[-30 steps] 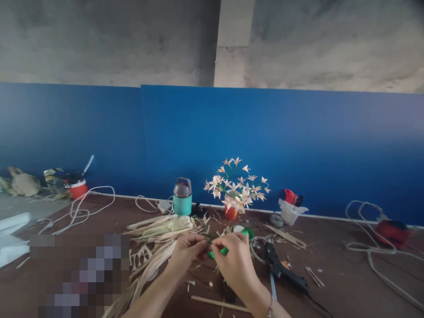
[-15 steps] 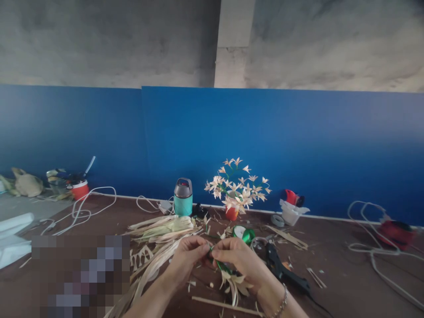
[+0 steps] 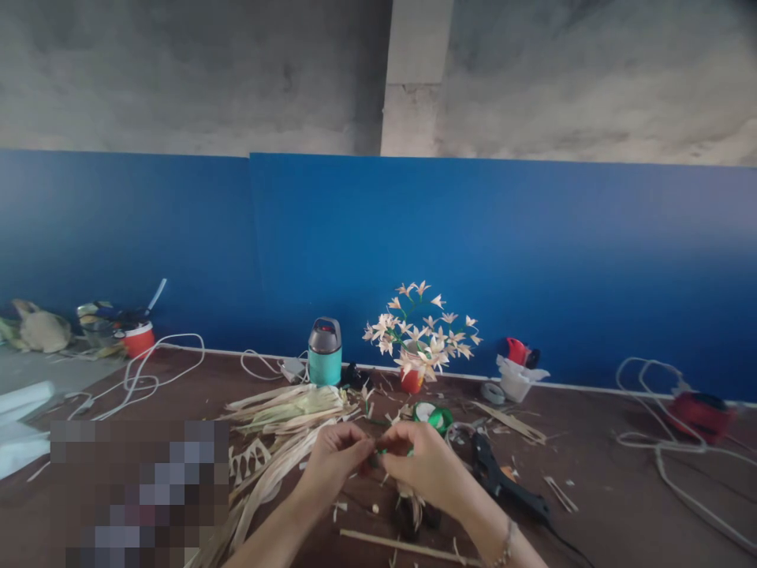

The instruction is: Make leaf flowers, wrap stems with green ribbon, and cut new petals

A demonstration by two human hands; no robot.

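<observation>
My left hand and my right hand meet above the brown table, fingers pinched together. Between them runs a thin green stem wrapped in tape. A pale straw flower hangs below my right hand, partly hidden by it. A roll of green tape lies just behind my hands. Dried pale leaves are piled to the left of my left hand.
A black glue gun lies right of my hands, cord trailing. A red pot of straw flowers, a teal jar and a white cup stand by the blue wall. White cables loop at right and left.
My right hand has turned back over the stem, so the straw flower that showed below it half a second ago is mostly hidden. The hands stay in the same spot.
</observation>
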